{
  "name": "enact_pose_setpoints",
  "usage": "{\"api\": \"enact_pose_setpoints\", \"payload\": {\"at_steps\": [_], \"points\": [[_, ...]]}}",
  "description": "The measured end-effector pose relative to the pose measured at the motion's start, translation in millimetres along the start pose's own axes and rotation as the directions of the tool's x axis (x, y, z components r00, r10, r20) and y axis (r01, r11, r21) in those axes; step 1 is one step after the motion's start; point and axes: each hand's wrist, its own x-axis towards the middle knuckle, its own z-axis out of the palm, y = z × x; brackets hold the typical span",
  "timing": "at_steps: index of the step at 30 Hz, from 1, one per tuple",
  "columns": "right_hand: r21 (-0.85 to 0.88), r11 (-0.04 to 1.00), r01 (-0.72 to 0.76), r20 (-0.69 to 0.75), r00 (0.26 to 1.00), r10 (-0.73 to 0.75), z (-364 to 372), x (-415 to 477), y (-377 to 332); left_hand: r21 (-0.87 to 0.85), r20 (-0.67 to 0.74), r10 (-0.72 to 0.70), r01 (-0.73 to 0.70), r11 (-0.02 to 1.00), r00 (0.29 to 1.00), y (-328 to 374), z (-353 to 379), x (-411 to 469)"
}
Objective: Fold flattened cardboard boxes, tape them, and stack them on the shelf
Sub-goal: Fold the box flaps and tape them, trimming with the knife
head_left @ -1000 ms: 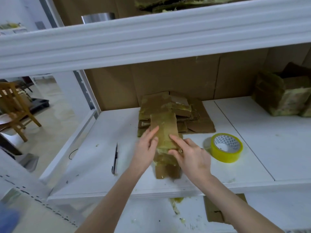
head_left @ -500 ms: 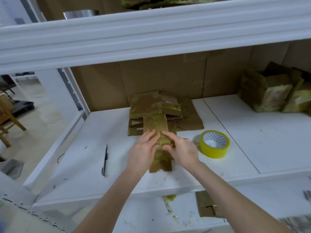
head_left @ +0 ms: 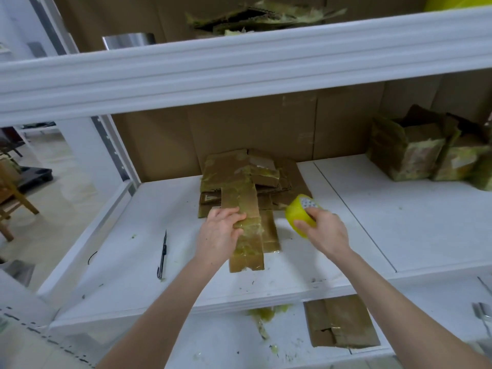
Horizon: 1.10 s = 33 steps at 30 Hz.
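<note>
A flattened cardboard box [head_left: 246, 230], brown with yellowish tape stuck to it, lies lengthwise on the white shelf [head_left: 372, 222]. My left hand [head_left: 219, 233] rests on its left edge with the fingers curled over the cardboard. My right hand [head_left: 323, 230] grips a roll of yellow tape [head_left: 299, 214], lifted just right of the box. Behind lies a pile of more flattened boxes [head_left: 239, 169]. Folded, taped boxes [head_left: 415, 153] stand at the far right of the shelf.
A black pen-like tool [head_left: 163, 251] lies on the shelf to the left. A thick white upper shelf beam [head_left: 239, 62] hangs overhead. Flat cardboard [head_left: 338, 323] and tape scraps [head_left: 263, 315] lie on the lower shelf. A wooden chair [head_left: 10, 195] stands left on the floor.
My right hand left the flattened box and picked the yellow tape roll up off the shelf. My left hand stayed on the box, shifting to its left edge.
</note>
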Motion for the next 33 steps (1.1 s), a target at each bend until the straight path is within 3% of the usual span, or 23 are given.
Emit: {"api": "enact_pose_setpoints", "payload": {"at_steps": [5,7,9,11,15,18,21,23,28,31,33], "points": [[0.165,0.975,0.147,-0.052,0.989,-0.14,-14,-5,-31,-0.016,0.128,-0.099,0.102,0.995,0.987,-2,-17,10],[0.169,0.964,0.206,-0.072,0.978,-0.196,-20,-9,-37,-0.122,0.035,-0.14,0.143,0.982,0.99,3,-27,13],[0.183,0.945,0.271,-0.09,0.962,-0.258,-27,-12,-43,-0.332,-0.108,-0.172,0.128,0.935,0.979,15,-38,17],[0.208,0.913,0.352,-0.106,0.936,-0.336,-33,-14,-49,-0.503,-0.109,-0.169,0.093,0.859,0.98,31,-48,24],[0.21,0.859,0.467,-0.09,0.884,-0.459,-40,-14,-58,-0.495,-0.139,-0.16,0.072,0.866,0.977,52,-60,33],[0.336,0.817,0.468,-0.079,0.879,-0.471,-47,-10,-59,-0.549,-0.172,-0.261,0.128,0.826,0.95,49,-61,33],[0.591,0.715,0.372,0.077,0.857,-0.51,-57,-11,-59,-0.702,-0.133,-0.397,0.197,0.685,0.908,42,-69,32],[0.657,0.683,0.321,0.154,0.829,-0.537,-62,-14,-58,-0.738,-0.091,-0.429,0.229,0.635,0.899,37,-72,26],[0.444,0.805,0.394,0.127,0.862,-0.491,-69,-12,-51,-0.76,-0.076,-0.512,0.282,0.585,0.856,13,-76,-1],[0.523,0.774,0.358,0.271,0.791,-0.549,-72,-17,-48,-0.761,-0.069,-0.557,0.318,0.566,0.827,-6,-72,-18],[0.482,0.785,0.39,0.298,0.769,-0.565,-70,-19,-49,-0.765,-0.072,-0.57,0.321,0.558,0.819,-12,-69,-26]]}}
